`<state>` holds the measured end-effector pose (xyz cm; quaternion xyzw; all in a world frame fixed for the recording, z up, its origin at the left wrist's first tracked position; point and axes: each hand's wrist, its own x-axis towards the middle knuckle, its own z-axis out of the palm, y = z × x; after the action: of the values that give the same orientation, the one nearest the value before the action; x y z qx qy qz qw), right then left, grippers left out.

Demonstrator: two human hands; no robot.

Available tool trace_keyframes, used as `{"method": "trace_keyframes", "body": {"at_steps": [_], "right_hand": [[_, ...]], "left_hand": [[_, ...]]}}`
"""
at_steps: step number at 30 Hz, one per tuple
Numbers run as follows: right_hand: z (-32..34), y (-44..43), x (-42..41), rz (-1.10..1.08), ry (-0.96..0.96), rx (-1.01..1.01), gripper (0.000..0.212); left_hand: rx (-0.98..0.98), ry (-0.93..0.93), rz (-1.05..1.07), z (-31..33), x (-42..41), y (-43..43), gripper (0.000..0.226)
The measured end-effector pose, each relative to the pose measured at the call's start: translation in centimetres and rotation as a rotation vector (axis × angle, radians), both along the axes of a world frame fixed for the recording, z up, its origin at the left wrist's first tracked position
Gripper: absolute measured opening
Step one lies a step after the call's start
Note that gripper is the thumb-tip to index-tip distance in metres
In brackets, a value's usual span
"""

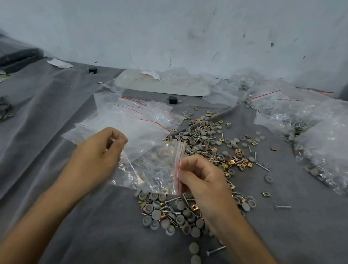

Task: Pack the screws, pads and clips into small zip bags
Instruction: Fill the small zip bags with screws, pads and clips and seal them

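Two hands [100, 151] [203, 180], red-striped zip bag [155, 167]

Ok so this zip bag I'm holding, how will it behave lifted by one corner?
Probably floppy: the zip bag is thin, wrinkled film held between the left hand and right hand. Likely weighty for its size, since small parts seemingly show inside. Whether its red-striped mouth is sealed is unclear, so tipping could spill them.
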<state>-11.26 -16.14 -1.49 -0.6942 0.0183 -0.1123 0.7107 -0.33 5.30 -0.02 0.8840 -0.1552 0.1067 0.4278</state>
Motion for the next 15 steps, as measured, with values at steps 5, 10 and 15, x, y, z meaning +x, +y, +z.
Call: {"method": "trace_keyframes", "body": {"at_steps": [5, 10, 15], "right_hand": [[-0.6, -0.2, 0.0, 0.182, 0.111, -0.057, 0.055], [-0.4, -0.3, -0.1, 0.285, 0.066, -0.119, 0.063], [-0.7, 0.2, -0.3, 0.304, -0.015, -0.229, 0.041]], "left_hand": [[0.231, -0.128, -0.011, 0.8, -1.1, 0.4, 0.046], [0.376, -0.086, -0.48, 2.5, -4.6, -1.1, 0.128], [0.456, -0.058, -0.514, 1.4, -5.3, -2.7, 0.135]]}}
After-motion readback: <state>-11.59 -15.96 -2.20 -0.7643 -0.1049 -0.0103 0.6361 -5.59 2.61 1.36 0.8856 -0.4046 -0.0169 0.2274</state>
